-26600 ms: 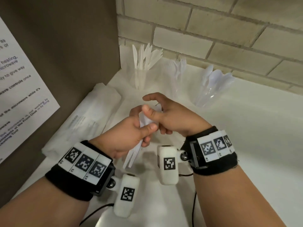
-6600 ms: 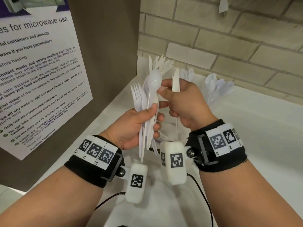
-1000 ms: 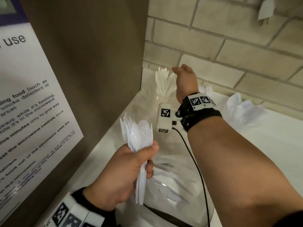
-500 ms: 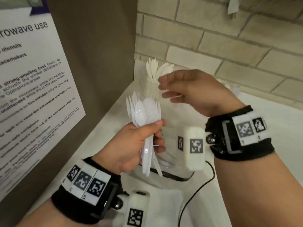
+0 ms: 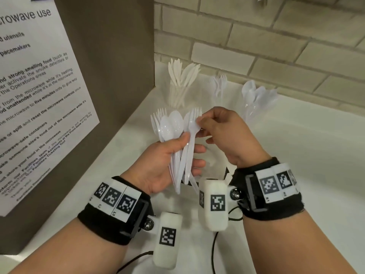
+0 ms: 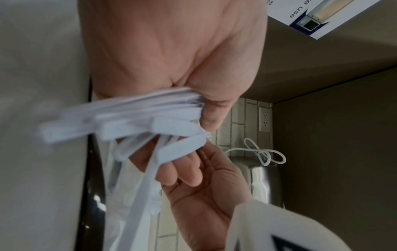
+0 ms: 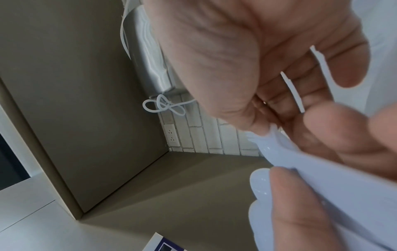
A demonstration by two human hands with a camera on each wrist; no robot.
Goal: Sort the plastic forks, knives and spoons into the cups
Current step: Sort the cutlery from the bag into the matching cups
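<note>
My left hand (image 5: 169,165) grips a bundle of white plastic forks and spoons (image 5: 173,131) upright at the centre; their handles (image 6: 137,118) fan out below my palm in the left wrist view. My right hand (image 5: 201,123) pinches the head of one fork (image 5: 192,125) at the bundle's right side. Three clear cups stand at the back by the brick wall: a cup of knives (image 5: 181,84) on the left, a cup of forks (image 5: 218,86) in the middle, a cup of spoons (image 5: 256,97) on the right.
A brown panel with a white microwave notice (image 5: 35,91) closes off the left side. The white counter (image 5: 306,145) stretches to the right. A clear plastic bag with a dark edge (image 5: 227,173) lies under my hands. Cables (image 5: 213,250) trail from the wrist cameras.
My right hand came back from the knife cup at the rear and now pinches a fork in the bundle. My left hand still holds the bundle.
</note>
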